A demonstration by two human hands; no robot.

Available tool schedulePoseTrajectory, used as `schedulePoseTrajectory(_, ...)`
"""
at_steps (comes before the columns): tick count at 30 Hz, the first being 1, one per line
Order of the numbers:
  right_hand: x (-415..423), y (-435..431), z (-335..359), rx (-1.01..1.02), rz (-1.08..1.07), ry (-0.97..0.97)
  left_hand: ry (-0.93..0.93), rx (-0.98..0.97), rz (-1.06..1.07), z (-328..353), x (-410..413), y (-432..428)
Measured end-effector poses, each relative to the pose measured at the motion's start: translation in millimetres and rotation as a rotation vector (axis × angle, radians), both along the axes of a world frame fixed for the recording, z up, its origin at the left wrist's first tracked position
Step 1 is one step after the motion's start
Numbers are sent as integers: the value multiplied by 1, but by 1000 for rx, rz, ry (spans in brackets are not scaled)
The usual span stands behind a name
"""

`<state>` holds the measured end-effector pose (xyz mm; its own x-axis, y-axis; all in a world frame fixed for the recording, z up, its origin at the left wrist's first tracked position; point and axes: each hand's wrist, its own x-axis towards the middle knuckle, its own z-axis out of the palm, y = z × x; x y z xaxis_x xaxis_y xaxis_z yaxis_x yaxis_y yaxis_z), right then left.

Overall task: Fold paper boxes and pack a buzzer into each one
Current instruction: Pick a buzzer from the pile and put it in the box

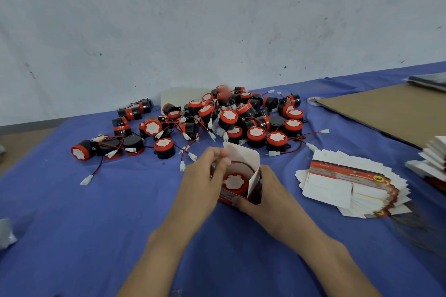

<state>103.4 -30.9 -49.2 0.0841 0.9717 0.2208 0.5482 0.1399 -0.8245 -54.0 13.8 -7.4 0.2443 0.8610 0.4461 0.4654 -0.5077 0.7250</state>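
Note:
A small red and white paper box (251,176) stands open on the blue cloth, its top flap up. Inside it sits a black buzzer (234,182) with a red rim and white face. My right hand (265,195) grips the box from its right side and front corner. My left hand (205,176) is at the box's left side, its curled fingers pinching the buzzer's red and black wire at the opening. Behind the box lies a heap of loose buzzers (217,118) with white plugs.
A fanned stack of flat box blanks (350,185) lies to the right. Brown cardboard (391,111) covers the far right of the table, with more white blanks (434,152) at the edge. A grey wall stands behind. A roll of tape (312,100) lies by the cardboard.

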Motion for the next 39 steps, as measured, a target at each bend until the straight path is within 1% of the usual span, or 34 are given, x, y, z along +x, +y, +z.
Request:
schedulePoseTrajectory(2,2,1,-3,0,-2,-11,363,190,139,-7,-1,3)
schedulePoseTrajectory(3,2,1,-4,2,-3,-10,497,246,171,-10,-1,4)
schedulePoseTrajectory(5,1,1,-4,10,-8,-6,656,271,173,-14,4,4)
schedulePoseTrajectory(7,-1,1,-5,17,-14,-6,730,276,171,-15,9,2)
schedulePoseTrajectory(11,0,2,-6,7,-18,-15,733,269,203,-15,11,4)
schedulePoseTrajectory(13,0,3,-6,13,-23,-24,697,292,204,-17,9,7)
schedulePoseTrajectory(16,0,3,-6,22,-33,-35,640,318,269,-14,8,1)
schedulePoseTrajectory(18,0,3,-7,23,-36,-41,672,394,296,-12,8,-3)
schedulePoseTrajectory(20,0,4,-8,20,-33,-39,721,456,270,-10,5,-7)
schedulePoseTrajectory(22,2,4,-8,12,-22,-38,674,371,202,-14,1,-9)
schedulePoseTrajectory(24,4,5,-8,0,-7,-26,635,290,197,-20,-1,-7)
schedulePoseTrajectory(27,6,9,-10,-11,32,9,611,305,219,-22,-6,-5)
schedulePoseTrajectory(30,11,11,-14,-23,58,21,644,287,199,-17,-9,-3)
schedulePoseTrajectory(33,16,11,-15,-34,17,-33,792,327,276,-13,-8,-7)
schedulePoseTrajectory(35,17,10,-15,-14,26,-15,880,323,296,-14,-4,-10)
schedulePoseTrajectory(39,18,7,-15,5,35,-11,929,257,259,-13,0,-14)
